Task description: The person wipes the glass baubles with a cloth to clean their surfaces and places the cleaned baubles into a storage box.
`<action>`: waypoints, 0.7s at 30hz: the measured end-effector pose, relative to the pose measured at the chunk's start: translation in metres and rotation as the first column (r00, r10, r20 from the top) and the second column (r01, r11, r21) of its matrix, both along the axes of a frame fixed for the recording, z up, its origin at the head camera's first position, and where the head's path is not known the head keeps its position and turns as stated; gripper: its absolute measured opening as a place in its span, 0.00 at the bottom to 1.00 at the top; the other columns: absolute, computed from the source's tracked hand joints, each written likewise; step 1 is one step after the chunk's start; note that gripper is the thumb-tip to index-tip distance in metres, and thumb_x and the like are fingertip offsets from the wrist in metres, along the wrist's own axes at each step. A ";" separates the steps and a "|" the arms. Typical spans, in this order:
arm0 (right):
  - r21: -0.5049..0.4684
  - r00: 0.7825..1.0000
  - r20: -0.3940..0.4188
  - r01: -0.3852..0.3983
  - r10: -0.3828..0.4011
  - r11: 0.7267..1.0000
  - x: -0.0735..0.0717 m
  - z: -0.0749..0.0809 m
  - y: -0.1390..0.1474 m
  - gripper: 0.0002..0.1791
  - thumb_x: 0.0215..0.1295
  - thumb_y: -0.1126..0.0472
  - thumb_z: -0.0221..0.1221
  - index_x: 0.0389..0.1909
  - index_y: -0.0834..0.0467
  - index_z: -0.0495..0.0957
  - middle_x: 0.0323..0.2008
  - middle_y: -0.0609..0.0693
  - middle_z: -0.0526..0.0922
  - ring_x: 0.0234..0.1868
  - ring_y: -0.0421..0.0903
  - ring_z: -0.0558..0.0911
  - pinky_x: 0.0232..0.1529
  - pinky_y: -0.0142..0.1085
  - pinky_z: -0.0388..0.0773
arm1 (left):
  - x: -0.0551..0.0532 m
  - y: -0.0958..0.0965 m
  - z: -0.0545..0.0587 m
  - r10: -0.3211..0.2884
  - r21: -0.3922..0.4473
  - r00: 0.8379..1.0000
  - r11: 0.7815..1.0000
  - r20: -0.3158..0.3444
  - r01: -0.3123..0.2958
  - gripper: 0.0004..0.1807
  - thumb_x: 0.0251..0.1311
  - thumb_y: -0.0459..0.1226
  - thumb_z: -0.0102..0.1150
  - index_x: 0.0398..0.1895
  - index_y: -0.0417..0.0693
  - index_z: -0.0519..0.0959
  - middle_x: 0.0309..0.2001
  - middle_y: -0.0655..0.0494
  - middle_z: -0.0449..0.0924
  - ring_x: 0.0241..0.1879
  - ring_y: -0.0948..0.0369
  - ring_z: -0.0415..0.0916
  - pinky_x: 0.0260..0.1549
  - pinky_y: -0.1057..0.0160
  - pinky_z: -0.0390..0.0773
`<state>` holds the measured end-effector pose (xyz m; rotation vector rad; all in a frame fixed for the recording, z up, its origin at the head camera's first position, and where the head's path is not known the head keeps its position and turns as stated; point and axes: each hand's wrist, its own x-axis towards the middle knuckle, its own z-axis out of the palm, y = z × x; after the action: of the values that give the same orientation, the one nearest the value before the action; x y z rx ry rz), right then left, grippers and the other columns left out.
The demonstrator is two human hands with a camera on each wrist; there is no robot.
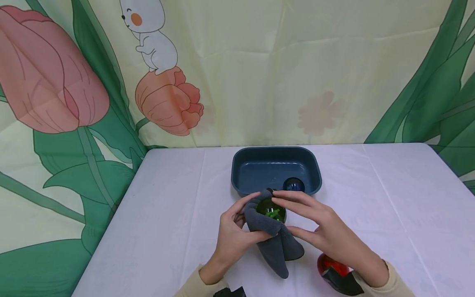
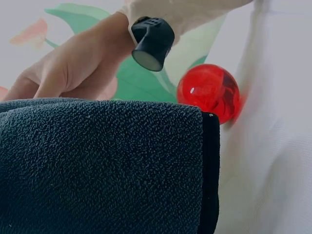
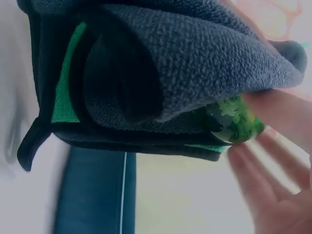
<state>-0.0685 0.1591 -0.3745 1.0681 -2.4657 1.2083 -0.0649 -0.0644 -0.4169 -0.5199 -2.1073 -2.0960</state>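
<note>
Nearest us comes a beige sleeve (image 1: 200, 284). Rightward, we see the left hand (image 1: 235, 237) pinching a dark grey cloth (image 1: 270, 249), folded partly around a green ball (image 1: 271, 209). Behind stands a blue basin (image 1: 256, 175), a dark blue ball (image 1: 294, 184) inside. The right hand (image 1: 320, 225) pinches the green ball between fingertips and thumb; we spot a red ball (image 1: 332, 265) below that wrist.
</note>
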 end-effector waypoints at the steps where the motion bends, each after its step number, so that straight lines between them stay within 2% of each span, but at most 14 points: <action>1: -0.005 0.999 -0.043 -0.019 0.019 1.000 -0.001 -0.001 0.000 0.30 0.59 0.59 0.69 0.65 0.50 0.76 0.65 0.48 0.75 0.64 0.42 0.74 0.58 0.23 0.75 | 0.000 0.000 0.000 -0.002 0.002 1.000 1.000 0.000 0.002 0.39 0.43 0.28 0.78 0.63 0.50 0.76 0.54 0.49 0.83 0.50 0.57 0.83 0.51 0.62 0.83; 3: -0.002 0.994 -0.099 -0.049 0.048 0.999 -0.002 -0.002 0.000 0.24 0.67 0.50 0.61 0.63 0.51 0.78 0.64 0.49 0.76 0.64 0.42 0.74 0.59 0.21 0.73 | 0.000 0.000 0.000 -0.006 0.005 1.000 1.000 -0.001 0.006 0.39 0.44 0.28 0.78 0.63 0.50 0.76 0.54 0.48 0.83 0.50 0.57 0.83 0.51 0.62 0.83; 5: 0.005 0.990 -0.128 -0.060 0.060 0.998 -0.002 -0.004 0.000 0.26 0.71 0.42 0.50 0.61 0.52 0.79 0.63 0.49 0.77 0.63 0.43 0.75 0.60 0.21 0.72 | 0.000 0.000 0.000 -0.008 0.011 1.000 1.000 0.004 0.008 0.39 0.43 0.28 0.78 0.63 0.50 0.76 0.54 0.48 0.83 0.51 0.57 0.83 0.52 0.62 0.83; 9: 0.034 0.988 -0.150 -0.038 0.043 0.999 -0.002 -0.006 -0.001 0.27 0.72 0.42 0.48 0.62 0.52 0.78 0.63 0.49 0.77 0.62 0.44 0.76 0.59 0.20 0.71 | -0.001 0.000 -0.001 -0.006 0.006 1.000 1.000 0.002 0.006 0.38 0.44 0.28 0.78 0.63 0.50 0.76 0.54 0.48 0.83 0.51 0.57 0.83 0.51 0.62 0.83; 12: 0.045 0.987 -0.159 -0.018 0.025 0.999 0.000 -0.005 -0.002 0.25 0.64 0.55 0.64 0.63 0.51 0.77 0.63 0.49 0.77 0.60 0.46 0.78 0.58 0.19 0.71 | -0.001 0.000 -0.001 -0.001 -0.001 1.000 1.000 0.007 0.001 0.38 0.44 0.29 0.78 0.63 0.50 0.76 0.54 0.49 0.83 0.50 0.57 0.83 0.52 0.62 0.83; 15: 0.042 0.988 -0.154 0.012 -0.006 0.999 0.002 -0.004 -0.004 0.39 0.46 0.72 0.74 0.63 0.52 0.77 0.62 0.50 0.77 0.58 0.48 0.79 0.58 0.18 0.70 | -0.001 0.000 -0.001 -0.002 0.002 1.000 1.000 0.015 0.002 0.39 0.43 0.29 0.79 0.63 0.51 0.76 0.53 0.49 0.83 0.50 0.57 0.83 0.52 0.62 0.82; 16: 0.034 0.989 -0.146 0.023 -0.018 0.999 0.003 -0.003 -0.005 0.44 0.40 0.76 0.75 0.63 0.53 0.77 0.62 0.51 0.78 0.58 0.48 0.80 0.57 0.18 0.70 | -0.002 0.000 -0.001 -0.002 0.000 1.000 1.000 0.011 0.002 0.39 0.43 0.29 0.79 0.63 0.50 0.76 0.53 0.49 0.83 0.50 0.57 0.83 0.52 0.62 0.82; 17: 0.026 0.991 -0.129 0.035 -0.032 0.999 0.003 -0.003 -0.005 0.44 0.39 0.77 0.75 0.63 0.53 0.77 0.61 0.51 0.78 0.57 0.49 0.81 0.56 0.18 0.71 | -0.002 0.000 -0.001 -0.004 -0.002 1.000 1.000 0.007 0.004 0.40 0.43 0.29 0.78 0.64 0.50 0.75 0.53 0.48 0.83 0.50 0.57 0.83 0.52 0.61 0.83; 19: -0.008 0.997 -0.053 0.052 -0.052 0.999 0.004 -0.002 -0.006 0.43 0.41 0.77 0.74 0.63 0.53 0.77 0.60 0.52 0.79 0.55 0.49 0.82 0.53 0.21 0.76 | -0.002 0.000 -0.001 -0.006 -0.016 1.000 1.000 -0.007 0.006 0.40 0.42 0.29 0.79 0.64 0.49 0.75 0.53 0.48 0.83 0.49 0.57 0.83 0.52 0.62 0.83; 21: -0.062 0.996 0.070 0.067 -0.062 0.996 0.005 -0.001 -0.007 0.39 0.47 0.75 0.73 0.64 0.53 0.76 0.60 0.52 0.79 0.55 0.49 0.83 0.49 0.27 0.81 | -0.002 -0.001 -0.002 -0.007 -0.032 1.000 0.999 -0.021 0.006 0.41 0.42 0.28 0.79 0.65 0.49 0.75 0.53 0.48 0.83 0.49 0.58 0.83 0.52 0.62 0.83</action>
<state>-0.0635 0.1521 -0.3757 0.9382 -2.4723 1.3155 -0.0668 -0.0652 -0.4185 -0.5511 -2.1332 -2.0547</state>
